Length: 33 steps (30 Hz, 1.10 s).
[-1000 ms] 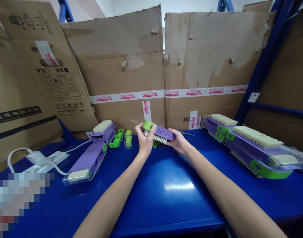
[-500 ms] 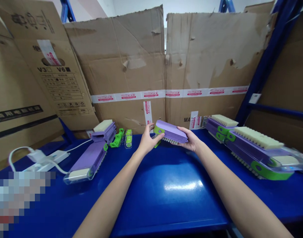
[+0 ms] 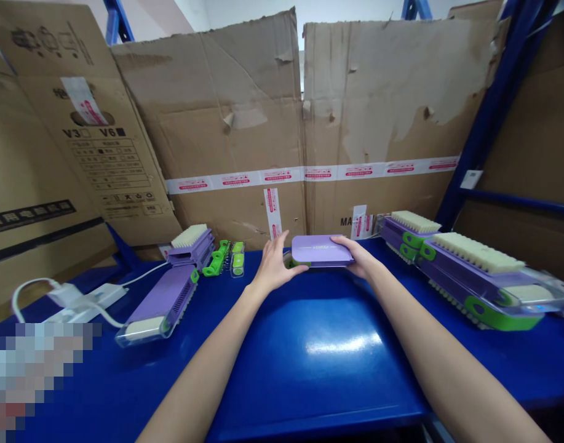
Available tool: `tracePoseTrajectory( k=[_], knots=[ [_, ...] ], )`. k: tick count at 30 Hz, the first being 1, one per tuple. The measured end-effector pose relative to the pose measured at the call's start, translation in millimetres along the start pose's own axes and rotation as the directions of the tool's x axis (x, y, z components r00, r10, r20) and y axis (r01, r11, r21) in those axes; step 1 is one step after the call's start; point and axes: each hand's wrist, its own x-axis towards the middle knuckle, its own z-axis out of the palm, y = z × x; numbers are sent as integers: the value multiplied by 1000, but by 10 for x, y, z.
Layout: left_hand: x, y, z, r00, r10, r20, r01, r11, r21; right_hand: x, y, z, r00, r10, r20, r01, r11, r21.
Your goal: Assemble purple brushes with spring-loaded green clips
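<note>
A purple scrubbing brush with a flat, smooth back is held just above the blue table, toward the cardboard at the back. My right hand is closed round its right end, thumb along the back. At the left end my left hand is open, fingers raised and spread apart from the thumb. The thumb tip comes close to the brush's lower left corner, where a bit of green shows; I cannot tell if it touches. The underside of the brush is hidden now.
Similar purple and green brushes with pale bristles stand stacked on the right and left. Green holders and small clear-and-green pieces lie by the left stack. A white power strip with cables sits far left. Cardboard sheets wall the back.
The brush has turned so its flat back faces me; its bristles and green end ring have gone from sight. My left hand has opened away from its left end. My right hand keeps its hold.
</note>
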Motion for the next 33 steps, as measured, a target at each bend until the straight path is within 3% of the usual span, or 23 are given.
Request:
tracePoseTrajectory(
  k=[2, 5, 10, 12, 13, 15, 17, 19, 22, 24, 27, 33],
  knots=[
    [16, 56, -1, 997, 43, 56, -41, 999, -33, -23, -2, 6, 999, 2, 45, -2, 1000, -9],
    [21, 97, 1, 995, 80, 54, -79, 997, -13, -46, -41, 37, 999, -12, 46, 12, 1000, -10],
    [-39, 14, 30, 998, 26, 52, -37, 972, 230, -22, -137, 66, 985, -71, -160, 76, 997, 22],
    [-84, -57, 47, 993, -3, 117, -34, 948, 316, -8, -153, 53, 945, -202, -257, 197, 979, -46],
    [-105, -89, 54, 988, -17, 155, -39, 935, 352, -4, -152, 45, 903, -308, -299, 280, 951, -135],
    [-136, -134, 60, 977, -58, 208, -34, 909, 414, -5, -131, 34, 771, -556, -311, 416, 809, -415],
    [-143, -136, 53, 967, -117, 226, -2, 885, 466, -12, -87, 43, 629, -755, -185, 466, 557, -688],
    [-131, -101, 35, 951, -194, 241, 47, 862, 505, -18, -27, 73, 522, -853, 17, 496, 287, -820],
    [-101, -29, 3, 918, -310, 249, 129, 825, 550, -23, 70, 145, 389, -870, 303, 564, -35, -825],
    [-88, 0, -16, 904, -357, 236, 168, 803, 572, -31, 125, 191, 358, -817, 452, 581, -184, -793],
    [-82, -2, -35, 899, -392, 195, 206, 771, 602, -51, 181, 235, 361, -701, 616, 583, -346, -735],
    [-83, -66, -27, 898, -413, 150, 233, 737, 635, -89, 223, 274, 378, -508, 774, 583, -519, -625]
  ],
)
